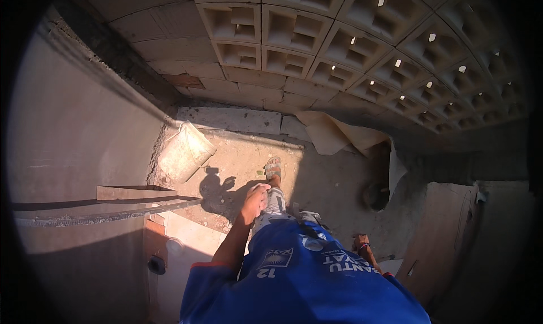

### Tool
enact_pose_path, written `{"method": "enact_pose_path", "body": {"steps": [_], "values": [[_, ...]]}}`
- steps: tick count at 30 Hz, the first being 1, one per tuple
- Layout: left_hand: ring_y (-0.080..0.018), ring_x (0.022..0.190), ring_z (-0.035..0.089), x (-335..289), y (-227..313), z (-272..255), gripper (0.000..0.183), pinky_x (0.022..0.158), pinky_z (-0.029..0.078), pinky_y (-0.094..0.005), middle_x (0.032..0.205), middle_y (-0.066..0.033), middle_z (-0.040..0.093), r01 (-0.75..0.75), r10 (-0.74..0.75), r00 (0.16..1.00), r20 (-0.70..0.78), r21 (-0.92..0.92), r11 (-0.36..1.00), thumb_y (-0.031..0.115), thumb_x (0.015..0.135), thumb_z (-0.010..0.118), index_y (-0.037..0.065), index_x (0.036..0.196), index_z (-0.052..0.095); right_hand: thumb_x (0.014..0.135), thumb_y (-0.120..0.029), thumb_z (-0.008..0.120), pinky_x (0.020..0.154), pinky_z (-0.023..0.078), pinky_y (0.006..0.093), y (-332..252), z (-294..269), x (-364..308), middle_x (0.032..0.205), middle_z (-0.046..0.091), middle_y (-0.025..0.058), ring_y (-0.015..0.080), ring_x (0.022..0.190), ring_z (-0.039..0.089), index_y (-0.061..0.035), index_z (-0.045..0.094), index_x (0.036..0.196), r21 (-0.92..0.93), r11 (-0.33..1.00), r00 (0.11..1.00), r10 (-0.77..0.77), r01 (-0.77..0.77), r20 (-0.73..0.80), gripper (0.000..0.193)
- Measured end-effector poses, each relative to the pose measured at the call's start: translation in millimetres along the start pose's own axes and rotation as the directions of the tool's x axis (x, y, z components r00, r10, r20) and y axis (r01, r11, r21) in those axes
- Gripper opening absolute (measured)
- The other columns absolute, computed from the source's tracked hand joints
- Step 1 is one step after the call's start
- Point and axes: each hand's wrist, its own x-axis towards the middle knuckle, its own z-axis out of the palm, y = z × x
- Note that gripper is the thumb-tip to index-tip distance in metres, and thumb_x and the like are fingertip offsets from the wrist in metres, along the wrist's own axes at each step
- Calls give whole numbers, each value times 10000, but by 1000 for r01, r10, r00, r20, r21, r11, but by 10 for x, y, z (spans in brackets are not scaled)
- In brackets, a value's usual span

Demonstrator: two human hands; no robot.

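Note:
My left hand [257, 198] is in sunlight in front of my body, above my trouser leg [275, 201]. Its fingers are curled together, and nothing shows in them. Lower on the right, my right hand [362, 243] hangs in shade beside my blue shirt [305, 273]. Too little of its fingers shows to tell whether they are closed. One sandalled foot [273, 168] is forward on the dusty ground. Ahead and to the left, a dirty whitish bucket [185, 152] is tilted against the wall's base, apart from both hands.
Grey plastered walling [85, 132] rises on the left, with a ledge [136, 193] jutting out. Pierced blocks [350, 41] form the wall ahead. A crumpled pale sheet [334, 134] and a dark round container [375, 197] lie ahead right. A pale board [441, 233] is at the right.

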Motion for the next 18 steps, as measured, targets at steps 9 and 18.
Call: {"method": "enact_pose_path", "body": {"steps": [9, 18], "values": [[-60, 393, 316, 847, 610, 460, 90, 346, 256, -232, 538, 58, 342, 79, -79, 997, 19, 38, 996, 192, 887, 541, 106, 909, 558, 868, -236, 489, 412, 478, 359, -435, -116, -132, 515, 567, 128, 239, 403, 561, -14, 690, 981, 79, 986, 982, -135, 147, -134, 321], [-63, 372, 295, 1070, 721, 851, 73, 333, 232, -241, 532, 60, 332, 169, -164, 979, -123, 25, 985, 166, 893, 547, 97, 913, 541, 954, -390, 464, 356, 378, 314, -1446, -280, -133, 477, 464, 74, 173, 359, 465, -15, 662, 976, 6, 972, 963, -232, 235, -137, 425]]}}
